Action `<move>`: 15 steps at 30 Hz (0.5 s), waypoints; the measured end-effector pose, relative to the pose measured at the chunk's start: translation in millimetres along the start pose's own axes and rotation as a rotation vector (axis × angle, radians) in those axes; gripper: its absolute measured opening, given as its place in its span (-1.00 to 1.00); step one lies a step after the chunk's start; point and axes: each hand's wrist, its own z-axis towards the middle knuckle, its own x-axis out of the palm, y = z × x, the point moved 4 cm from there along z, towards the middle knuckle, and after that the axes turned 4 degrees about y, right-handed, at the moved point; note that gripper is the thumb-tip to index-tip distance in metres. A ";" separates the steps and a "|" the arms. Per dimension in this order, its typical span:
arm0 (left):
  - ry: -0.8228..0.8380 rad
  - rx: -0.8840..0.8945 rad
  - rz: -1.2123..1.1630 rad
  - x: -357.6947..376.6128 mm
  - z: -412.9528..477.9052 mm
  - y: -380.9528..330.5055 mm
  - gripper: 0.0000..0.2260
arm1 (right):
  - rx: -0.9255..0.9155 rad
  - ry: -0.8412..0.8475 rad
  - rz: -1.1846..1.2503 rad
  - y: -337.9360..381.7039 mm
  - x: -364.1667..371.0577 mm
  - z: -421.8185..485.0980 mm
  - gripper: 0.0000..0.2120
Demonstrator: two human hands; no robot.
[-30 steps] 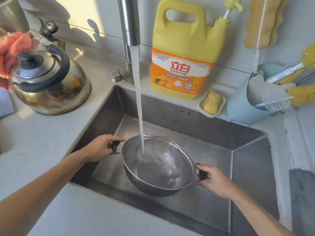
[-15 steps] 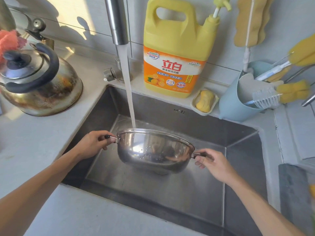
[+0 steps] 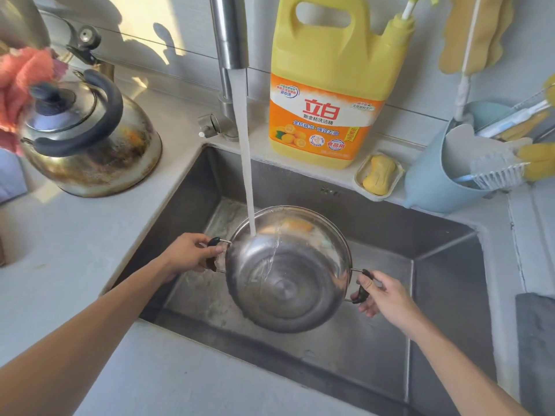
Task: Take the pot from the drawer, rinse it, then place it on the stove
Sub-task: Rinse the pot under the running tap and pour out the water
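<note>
A steel pot [image 3: 288, 274] with two black handles hangs over the steel sink [image 3: 444, 283], tipped so that its ringed base faces me. My left hand [image 3: 189, 253] grips the left handle and my right hand [image 3: 381, 298] grips the right one. Water [image 3: 246, 163] pours from the tap [image 3: 229, 31], strikes the pot's upper left part and runs down its surface. The pot's inside is hidden.
A stained kettle [image 3: 90, 139] stands on the counter at the left, with a pink cloth [image 3: 21, 79] above it. Behind the sink are a yellow detergent jug [image 3: 324, 94], a soap dish [image 3: 378, 175] and a blue brush holder [image 3: 432, 181]. A dark mat [image 3: 537, 340] lies at the right.
The pot was mouth-up under the stream, then tipped away onto its side, and now its base is turned toward me. Both hands kept their handles.
</note>
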 end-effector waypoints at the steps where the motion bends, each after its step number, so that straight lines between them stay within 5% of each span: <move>1: 0.000 -0.007 0.003 -0.2 1.1 2.3 -0.80 | 0.016 -0.008 0.001 -2.4 3.0 0.0 -0.79; 15: -0.097 -0.019 0.196 -17.4 3.3 13.3 -0.85 | 0.062 -0.021 -0.129 2.5 19.4 25.4 -0.75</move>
